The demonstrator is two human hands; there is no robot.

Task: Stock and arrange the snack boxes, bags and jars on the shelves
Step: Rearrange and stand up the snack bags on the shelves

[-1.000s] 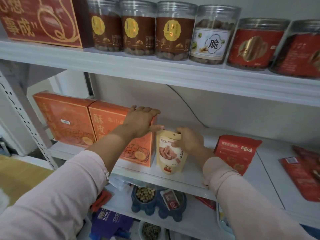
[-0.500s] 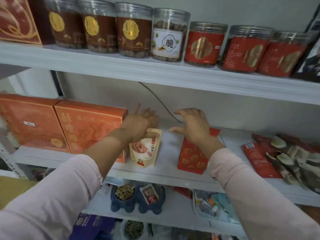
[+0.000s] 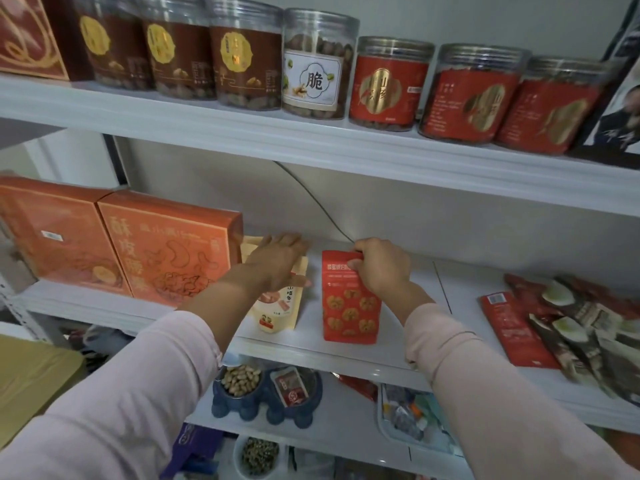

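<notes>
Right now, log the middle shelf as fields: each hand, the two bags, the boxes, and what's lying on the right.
left hand: flat on the cream pouch's top, fingers straight
right hand: pinches the red bag's top edge
cream pouch: upright, beside the orange boxes
red bag: upright, apart from the cream pouch
orange boxes: two, standing at left
packets: lying flat at right

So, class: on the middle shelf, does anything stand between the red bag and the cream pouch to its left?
Nothing stands there. The red bag, pinched at its top by the right grip, and the cream pouch are apart, with bare shelf between; only the thumb of the left grip pokes past the pouch's edge.
</notes>
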